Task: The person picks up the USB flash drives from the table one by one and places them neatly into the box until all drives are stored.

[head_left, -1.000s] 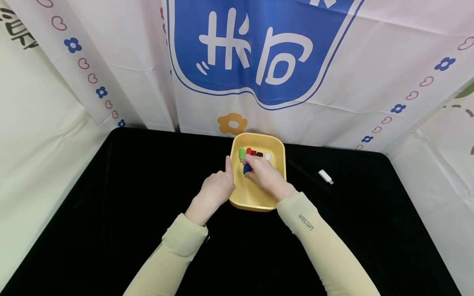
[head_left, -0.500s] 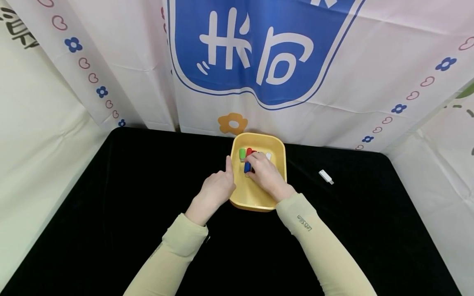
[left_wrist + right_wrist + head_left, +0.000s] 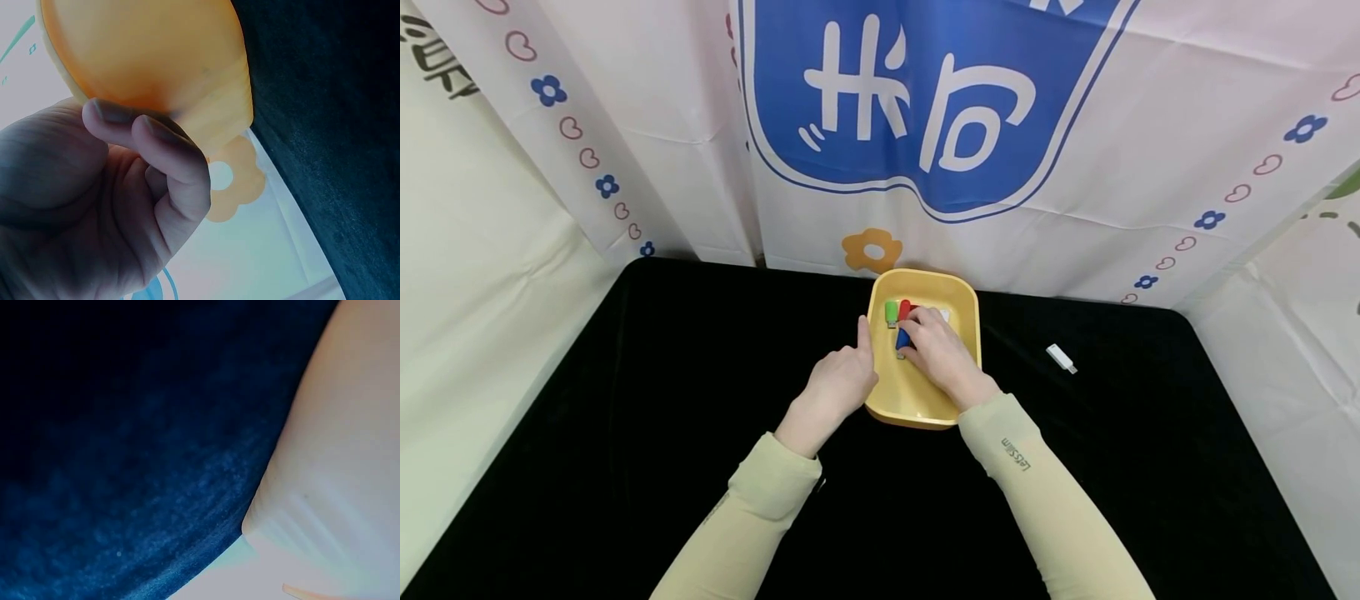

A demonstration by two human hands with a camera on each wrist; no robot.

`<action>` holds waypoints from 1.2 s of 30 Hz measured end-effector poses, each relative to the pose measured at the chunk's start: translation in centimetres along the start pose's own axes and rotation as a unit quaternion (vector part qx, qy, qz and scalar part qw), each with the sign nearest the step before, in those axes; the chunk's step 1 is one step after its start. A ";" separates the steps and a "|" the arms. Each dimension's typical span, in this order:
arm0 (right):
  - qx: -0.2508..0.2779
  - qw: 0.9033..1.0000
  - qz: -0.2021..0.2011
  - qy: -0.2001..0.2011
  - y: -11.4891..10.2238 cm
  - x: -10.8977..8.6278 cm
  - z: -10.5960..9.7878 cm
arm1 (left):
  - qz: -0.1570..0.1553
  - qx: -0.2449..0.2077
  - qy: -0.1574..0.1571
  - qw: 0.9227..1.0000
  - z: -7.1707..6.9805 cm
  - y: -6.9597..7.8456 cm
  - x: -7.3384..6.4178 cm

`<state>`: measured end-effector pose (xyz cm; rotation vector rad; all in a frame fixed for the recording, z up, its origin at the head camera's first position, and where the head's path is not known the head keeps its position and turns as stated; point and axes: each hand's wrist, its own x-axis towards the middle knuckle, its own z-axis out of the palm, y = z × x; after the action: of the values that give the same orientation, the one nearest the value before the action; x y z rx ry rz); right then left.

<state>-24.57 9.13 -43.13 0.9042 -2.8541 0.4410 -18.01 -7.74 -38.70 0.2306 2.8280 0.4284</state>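
My right hand (image 3: 942,352) is inside the yellow tray (image 3: 917,408), pinching a blue USB stick (image 3: 902,338) between thumb and fingers. A green USB stick (image 3: 891,312) and a red one (image 3: 905,309) lie just beyond it, metal plug of the green one toward me. Part of a white stick (image 3: 945,316) shows behind my right fingers, which hide the things between. On the tray's left side, my left hand (image 3: 838,379) holds the rim, one finger stretched along it. From the left wrist, bent fingers (image 3: 169,147) rest against the tray's outer wall (image 3: 206,94).
A white USB stick (image 3: 1061,358) lies alone on the black cloth (image 3: 700,367), right of the tray. A printed curtain (image 3: 1075,225) hangs directly behind the table's far edge. The right wrist view has only dark cloth and a pale, blurred surface.
My right hand has shifted slightly away from me with the blue USB stick, bringing it up beside the red one. The dark sticks behind the fingers have become covered. My left hand stays put.
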 end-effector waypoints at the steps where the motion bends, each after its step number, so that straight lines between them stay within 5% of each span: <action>1: -0.005 1.000 0.000 -0.001 0.0 0.0 0.0 | 0.001 0.000 0.000 1.000 0.0 0.0 0.0; 36: -0.059 0.998 -0.009 -0.015 0.0 -0.1 0.3 | 0.006 0.003 0.009 1.000 0.1 -0.1 0.0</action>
<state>-24.46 9.13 -43.44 0.9218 -2.8615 0.2560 -17.98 -7.80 -38.77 0.2448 2.8473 0.4273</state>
